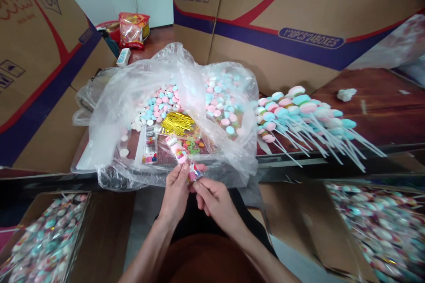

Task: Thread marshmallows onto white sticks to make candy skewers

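Both hands meet at the table's front edge on a small printed candy wrapper (177, 148), pink and white with a clear part. My left hand (177, 185) pinches it from the left side. My right hand (212, 196) has thumb and fingertips closed on its lower end, where blue and red print shows. What lies inside the wrapper is hard to make out. Just beyond are gold twist ties (177, 123), green and orange ring candies (192, 145), a stack of flat wrappers (151, 143) and pink, blue and white candy discs (162, 101).
A clear plastic bag (113, 110) drapes around the candies. Candy lollipops on white sticks (305, 112) are piled at right. Open boxes of wrapped lollipops stand low at left (49, 234) and right (381, 225). Large cartons (265, 13) rise behind; a red snack packet (133, 28) lies at the back.
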`<state>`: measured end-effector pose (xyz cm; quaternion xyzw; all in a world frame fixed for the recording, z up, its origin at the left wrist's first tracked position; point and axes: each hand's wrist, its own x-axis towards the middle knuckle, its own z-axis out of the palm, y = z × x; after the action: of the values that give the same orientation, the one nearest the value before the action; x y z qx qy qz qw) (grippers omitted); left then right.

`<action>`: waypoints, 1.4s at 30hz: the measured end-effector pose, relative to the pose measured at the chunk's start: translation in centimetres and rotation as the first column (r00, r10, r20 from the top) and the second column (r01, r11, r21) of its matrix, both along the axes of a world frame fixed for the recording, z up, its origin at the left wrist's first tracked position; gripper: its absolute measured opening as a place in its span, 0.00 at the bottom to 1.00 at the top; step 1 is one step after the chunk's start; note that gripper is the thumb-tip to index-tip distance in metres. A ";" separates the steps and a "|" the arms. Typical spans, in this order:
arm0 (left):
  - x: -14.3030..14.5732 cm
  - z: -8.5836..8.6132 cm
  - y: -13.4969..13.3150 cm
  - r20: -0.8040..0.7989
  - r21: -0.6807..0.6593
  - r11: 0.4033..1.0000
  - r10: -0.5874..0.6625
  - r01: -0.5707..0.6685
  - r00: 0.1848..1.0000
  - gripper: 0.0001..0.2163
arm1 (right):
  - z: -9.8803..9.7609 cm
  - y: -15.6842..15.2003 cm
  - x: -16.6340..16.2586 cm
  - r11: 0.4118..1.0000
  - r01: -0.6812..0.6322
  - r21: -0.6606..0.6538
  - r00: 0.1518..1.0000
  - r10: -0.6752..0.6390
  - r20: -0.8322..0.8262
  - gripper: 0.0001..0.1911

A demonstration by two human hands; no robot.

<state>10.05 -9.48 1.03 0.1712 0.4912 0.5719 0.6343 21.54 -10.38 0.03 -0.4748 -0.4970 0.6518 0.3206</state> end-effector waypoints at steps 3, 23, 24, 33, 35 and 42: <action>-0.6 -0.1 -0.6 0.015 0.019 0.998 0.065 -0.065 0.998 0.14 | 0.3 0.4 -0.8 0.998 -0.030 0.052 0.999 0.033 -0.042 0.14; -6.9 0.4 -1.6 0.056 0.021 0.961 0.273 -0.275 0.960 0.14 | 5.7 15.2 -6.4 0.707 -0.604 0.369 0.286 -0.239 0.928 0.16; -6.9 0.4 -1.6 0.075 0.004 0.962 0.271 -0.272 0.960 0.14 | 5.5 15.6 -6.5 0.707 -0.628 0.325 0.225 -0.235 0.946 0.17; -7.5 0.4 -1.0 0.142 0.000 0.974 0.224 -0.226 0.964 0.15 | 5.8 15.5 -6.2 0.732 -0.624 0.274 0.137 -0.242 0.961 0.19; -7.3 0.2 -0.8 0.117 0.036 0.968 0.243 -0.249 0.963 0.16 | 5.9 15.3 -6.0 0.746 -0.607 0.275 0.136 -0.243 0.960 0.20; -7.0 -0.2 -0.1 0.108 0.182 0.937 0.283 -0.299 0.953 0.14 | 5.3 15.5 -5.8 0.729 -0.647 0.225 0.143 -0.174 0.974 0.18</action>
<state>3.07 -9.53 0.81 0.1354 0.4264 0.7115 0.5418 15.76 5.16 5.38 -0.5453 -0.8356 0.0392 -0.0534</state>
